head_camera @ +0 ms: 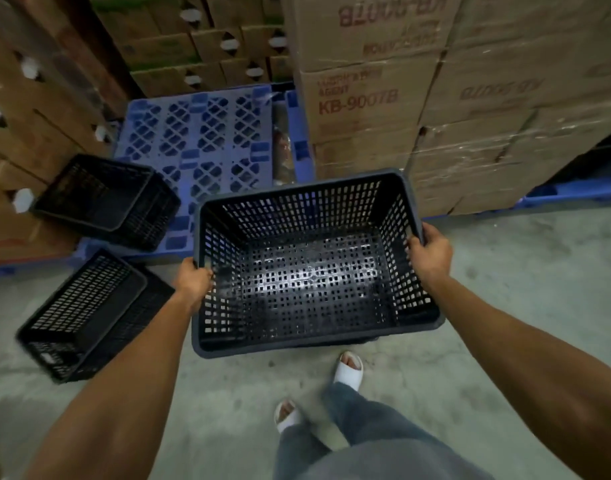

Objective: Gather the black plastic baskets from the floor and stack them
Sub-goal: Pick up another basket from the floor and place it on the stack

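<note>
I hold a black perforated plastic basket [307, 271] upright above the concrete floor, its open top facing me. My left hand [192, 282] grips its left rim and my right hand [430, 252] grips its right rim. A second black basket [89, 313] lies tipped on its side on the floor at the lower left. A third black basket [106, 199] rests tilted on the near left corner of the blue pallet.
A blue plastic pallet [200, 140] lies ahead. Stacked, wrapped cardboard boxes [470, 98] stand on the right, more boxes [16, 140] on the left and behind. My feet in white sandals [349, 370] stand on grey concrete floor [522, 271].
</note>
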